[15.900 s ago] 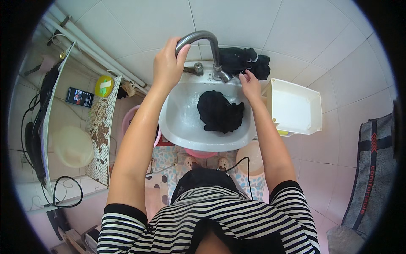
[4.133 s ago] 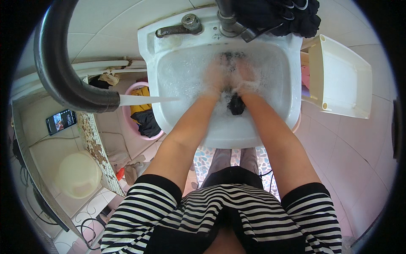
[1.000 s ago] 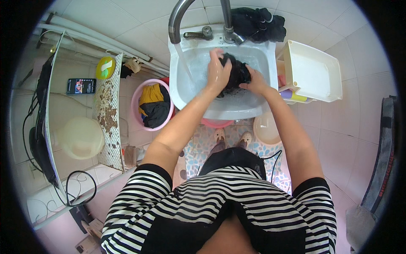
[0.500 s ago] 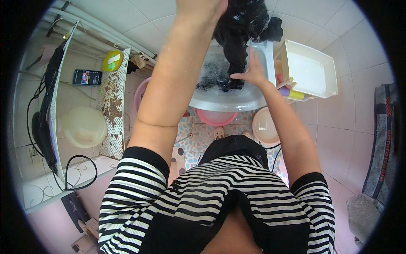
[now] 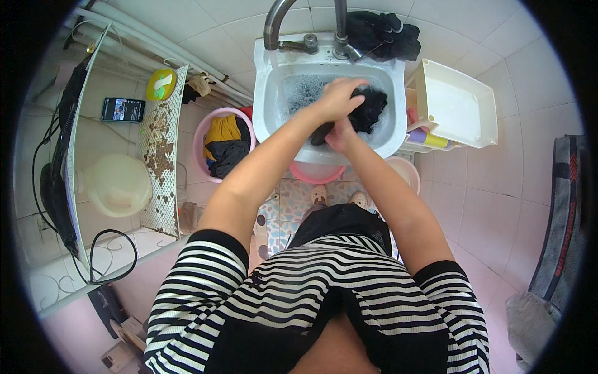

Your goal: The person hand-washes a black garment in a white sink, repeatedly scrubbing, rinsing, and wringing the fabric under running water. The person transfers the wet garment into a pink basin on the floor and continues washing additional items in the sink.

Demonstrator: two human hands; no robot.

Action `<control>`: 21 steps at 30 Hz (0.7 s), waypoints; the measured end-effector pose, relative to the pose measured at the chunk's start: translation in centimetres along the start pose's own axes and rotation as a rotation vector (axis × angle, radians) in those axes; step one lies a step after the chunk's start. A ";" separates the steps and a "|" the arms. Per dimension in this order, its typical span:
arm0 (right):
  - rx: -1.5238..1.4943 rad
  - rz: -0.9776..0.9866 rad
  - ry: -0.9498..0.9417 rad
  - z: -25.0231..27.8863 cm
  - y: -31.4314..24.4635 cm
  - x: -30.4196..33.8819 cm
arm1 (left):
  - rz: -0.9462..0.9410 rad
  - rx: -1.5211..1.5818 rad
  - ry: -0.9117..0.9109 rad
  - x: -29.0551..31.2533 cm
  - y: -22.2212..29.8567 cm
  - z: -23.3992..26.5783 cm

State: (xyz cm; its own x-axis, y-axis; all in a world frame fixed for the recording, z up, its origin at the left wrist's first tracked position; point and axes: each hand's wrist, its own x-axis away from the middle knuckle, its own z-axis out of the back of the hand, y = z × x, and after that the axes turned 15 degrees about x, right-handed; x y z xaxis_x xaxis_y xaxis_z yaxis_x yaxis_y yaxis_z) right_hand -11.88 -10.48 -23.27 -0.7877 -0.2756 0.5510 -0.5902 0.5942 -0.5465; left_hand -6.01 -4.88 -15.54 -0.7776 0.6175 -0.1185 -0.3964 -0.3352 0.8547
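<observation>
We see black cloth, a white sink, our black-and-white striped shirt; at ten o'clock, a pink tub.

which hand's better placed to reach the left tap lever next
Probably the left hand: it is nearer that tap lever, while the right hand sits lower, toward the sink's front edge.

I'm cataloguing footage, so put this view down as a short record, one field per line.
Left hand: on the black cloth, fingers pointing right
Right hand: at the cloth, nearer the wearer; grip partly hidden
Sink: white, holding bubbly water
Spout: curved metal, over the sink's left side; water appears to be running
Behind sink: dark bundled cloth
Left of sink: pink basin of yellow and dark fabric
Right of sink: cream plastic bin
</observation>
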 end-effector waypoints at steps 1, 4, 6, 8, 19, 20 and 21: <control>-0.043 0.016 0.001 -0.8 -1.8 1.7 | -0.014 0.036 0.087 1.7 -0.6 0.0; -0.200 0.071 -0.239 0.6 -5.1 1.3 | -0.057 -0.023 0.310 5.4 0.4 1.0; -0.186 0.137 -0.287 -2.2 -7.7 2.8 | -0.087 0.024 0.325 6.3 1.6 2.0; -0.080 0.179 -0.339 -5.9 -11.0 5.7 | -0.208 -0.003 0.349 5.7 3.4 3.3; 0.437 0.627 -0.853 -17.7 -26.2 15.7 | -0.782 -0.295 0.592 0.2 19.8 13.3; 0.537 0.648 -0.810 -18.3 -26.6 16.9 | -0.834 -0.299 0.610 0.0 20.4 13.5; 0.592 0.649 -0.832 -18.4 -26.9 16.6 | -0.768 -0.330 0.612 0.2 20.7 13.9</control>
State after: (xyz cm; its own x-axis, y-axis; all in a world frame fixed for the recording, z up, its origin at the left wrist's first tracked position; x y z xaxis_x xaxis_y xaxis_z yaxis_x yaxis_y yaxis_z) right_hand -5.81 -17.13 12.22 -0.7113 -0.5860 -0.3881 0.1387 0.4243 -0.8948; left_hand -7.63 -1.82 9.15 -0.3375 0.3112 -0.8884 -0.9325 -0.2395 0.2704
